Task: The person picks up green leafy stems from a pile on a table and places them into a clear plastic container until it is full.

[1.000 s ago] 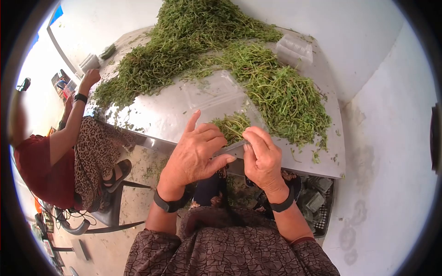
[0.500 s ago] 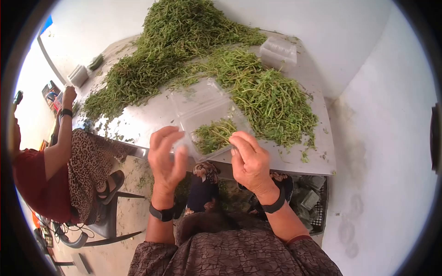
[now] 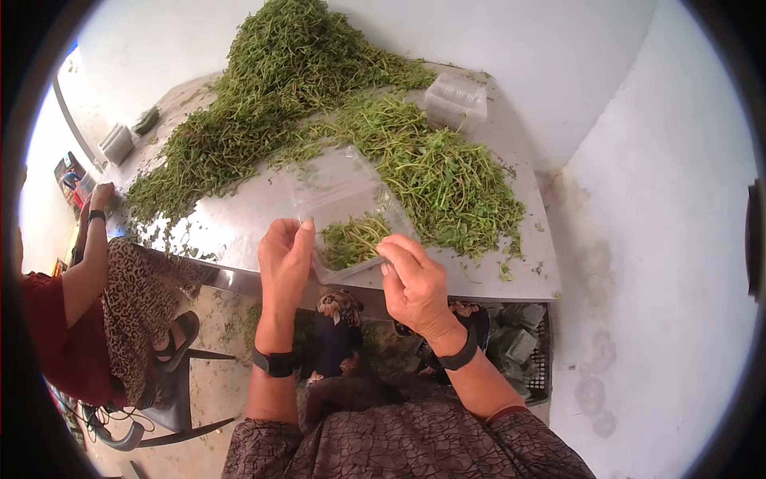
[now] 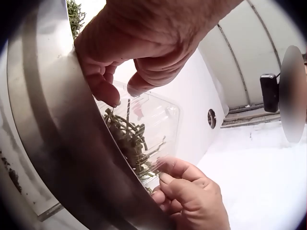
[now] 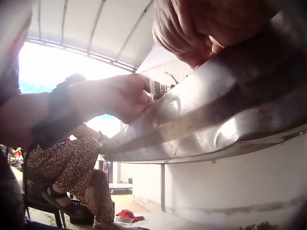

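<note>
L hand (grip: can't tell) flanks, R hand pinches, clear rectangular plastic box at front edge of shiny metal table; if I pull unevenly, box may tip, spilling green leafy stems.

Left hand at clear clamshell; right hand pinches its right edge; greens inside; leafy heap behind on table

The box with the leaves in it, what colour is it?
The box has no colour: it's clear, see-through plastic, best seen in the head view.
</note>
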The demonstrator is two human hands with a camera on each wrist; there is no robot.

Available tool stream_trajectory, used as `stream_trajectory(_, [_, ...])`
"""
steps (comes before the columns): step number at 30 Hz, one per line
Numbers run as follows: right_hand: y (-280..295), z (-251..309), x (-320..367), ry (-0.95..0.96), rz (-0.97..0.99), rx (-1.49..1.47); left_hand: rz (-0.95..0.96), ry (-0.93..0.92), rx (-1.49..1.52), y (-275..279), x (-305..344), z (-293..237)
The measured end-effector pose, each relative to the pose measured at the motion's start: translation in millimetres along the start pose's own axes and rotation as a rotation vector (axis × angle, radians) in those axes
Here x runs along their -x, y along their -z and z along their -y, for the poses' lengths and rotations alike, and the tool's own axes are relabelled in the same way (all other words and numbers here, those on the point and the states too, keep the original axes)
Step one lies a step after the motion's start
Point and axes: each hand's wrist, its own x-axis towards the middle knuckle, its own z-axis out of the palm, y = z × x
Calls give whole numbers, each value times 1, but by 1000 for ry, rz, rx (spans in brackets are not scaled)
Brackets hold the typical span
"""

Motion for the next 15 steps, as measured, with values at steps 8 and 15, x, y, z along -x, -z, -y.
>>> stream_trajectory(8, [0, -3, 0, 22, 9, 2, -98, -59, 78, -9, -10, 15])
stream_trajectory(15, [27, 3, -9, -47, 1, 47, -199, -79, 167, -5, -9, 22])
